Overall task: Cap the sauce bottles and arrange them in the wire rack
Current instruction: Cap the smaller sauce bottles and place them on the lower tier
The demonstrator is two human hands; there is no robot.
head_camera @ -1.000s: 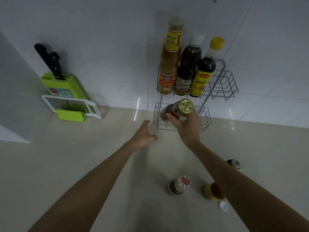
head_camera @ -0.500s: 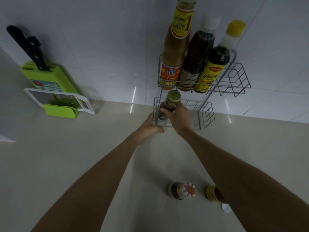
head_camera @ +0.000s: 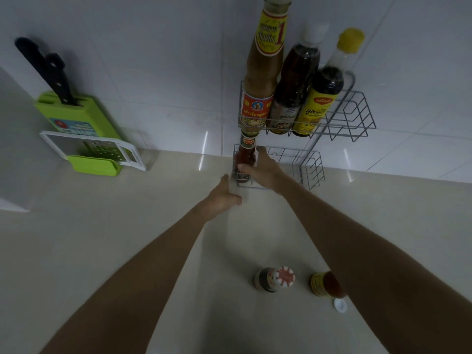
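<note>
A two-tier wire rack stands against the tiled wall. Its upper tier holds three capped bottles: a tall brown one, a dark one with a white cap and a dark one with a yellow cap. My right hand grips a small red sauce bottle standing upright in the left end of the lower tier. My left hand rests at the rack's lower left front corner, fingers curled. On the counter near me stand a bottle with a red-and-white cap and an uncapped amber bottle, with a loose white cap beside it.
A green knife block with black-handled knives and a white-framed grater lean against the wall at the left. The right part of the rack's lower tier holds nothing. The beige counter stretches between my arms and the wall.
My right hand carried the red sauce bottle from above the lower tier down into its left end, where it stands upright. My left hand moved forward to the rack's corner.
</note>
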